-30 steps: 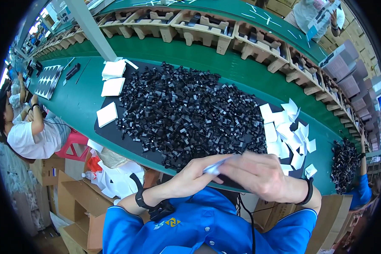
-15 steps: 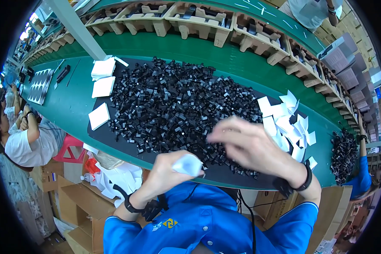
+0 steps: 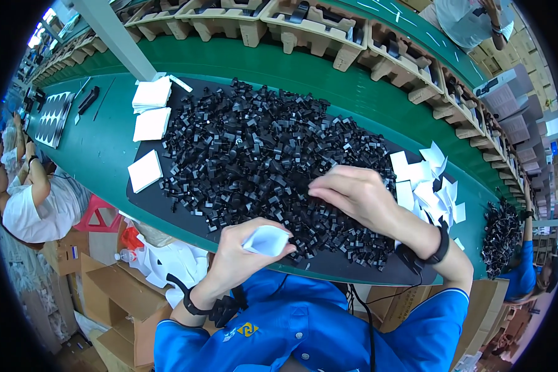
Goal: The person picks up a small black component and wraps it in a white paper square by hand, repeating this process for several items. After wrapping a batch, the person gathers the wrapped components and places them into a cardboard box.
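Note:
A wide heap of small black plastic pieces (image 3: 254, 142) covers the dark mat in front of me. Near the table's front edge, my left hand (image 3: 234, 251) is wrapped round a white paper pouch (image 3: 268, 242), its open mouth facing up. My right hand (image 3: 353, 192) is at the heap's right part, thumb and fingers pinched together at the pieces. Whatever is between those fingertips is too small or hidden to make out. Beyond this hand lie loose white paper pouches or sheets (image 3: 425, 186), scattered on the right of the mat.
Stacks of white paper (image 3: 150, 124) and a single white square (image 3: 145, 172) lie left of the heap. Cardboard trays (image 3: 316, 31) line the green conveyor behind. A grey post (image 3: 118, 40) rises at the back left. Another black pile (image 3: 501, 239) sits far right, near a co-worker.
My right hand has come down to the heap, and its fingers have closed into a pinch. My left hand still holds the paper pouch, which is now tipped slightly differently.

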The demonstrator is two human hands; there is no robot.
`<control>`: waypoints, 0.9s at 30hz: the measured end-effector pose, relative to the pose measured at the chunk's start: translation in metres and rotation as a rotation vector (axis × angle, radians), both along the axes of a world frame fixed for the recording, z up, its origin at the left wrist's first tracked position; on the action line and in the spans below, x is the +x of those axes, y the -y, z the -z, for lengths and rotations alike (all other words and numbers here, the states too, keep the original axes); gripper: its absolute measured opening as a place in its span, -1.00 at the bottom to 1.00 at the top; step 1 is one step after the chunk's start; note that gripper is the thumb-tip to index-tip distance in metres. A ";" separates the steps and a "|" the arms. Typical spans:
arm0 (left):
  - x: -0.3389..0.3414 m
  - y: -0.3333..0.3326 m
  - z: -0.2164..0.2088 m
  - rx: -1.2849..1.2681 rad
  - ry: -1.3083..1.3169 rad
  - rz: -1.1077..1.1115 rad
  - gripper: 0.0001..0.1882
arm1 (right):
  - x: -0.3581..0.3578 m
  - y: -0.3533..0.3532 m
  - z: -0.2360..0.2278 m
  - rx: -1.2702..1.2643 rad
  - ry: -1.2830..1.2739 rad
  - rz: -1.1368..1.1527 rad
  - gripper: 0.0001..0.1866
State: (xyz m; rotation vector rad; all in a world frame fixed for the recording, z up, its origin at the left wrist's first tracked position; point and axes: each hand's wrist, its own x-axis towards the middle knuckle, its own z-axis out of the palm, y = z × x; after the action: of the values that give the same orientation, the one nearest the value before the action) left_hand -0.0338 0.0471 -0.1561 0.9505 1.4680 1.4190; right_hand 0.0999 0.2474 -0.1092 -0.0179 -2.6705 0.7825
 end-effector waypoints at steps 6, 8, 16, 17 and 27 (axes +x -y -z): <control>0.016 -0.021 -0.012 0.000 -0.204 0.144 -0.71 | 0.024 0.052 -0.074 0.067 0.053 0.028 -0.83; 0.023 -0.026 -0.013 0.096 -0.214 0.160 -0.65 | 0.028 0.066 -0.079 0.203 0.204 0.021 -0.79; 0.028 -0.022 -0.005 0.369 -0.137 0.202 -0.67 | 0.062 0.066 -0.080 0.237 0.115 -0.134 -0.61; 0.029 -0.024 -0.006 0.430 -0.131 0.232 -0.67 | 0.064 0.070 -0.082 0.238 0.114 -0.119 -0.61; 0.039 -0.033 -0.007 0.513 -0.289 0.232 -0.64 | 0.051 0.085 -0.065 0.499 0.531 -0.040 -0.74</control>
State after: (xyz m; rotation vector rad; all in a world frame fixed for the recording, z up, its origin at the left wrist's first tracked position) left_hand 0.0051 0.0805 -0.1488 1.6471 1.1538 1.5597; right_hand 0.1509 0.1625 -0.0446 -0.0524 -3.3048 0.0996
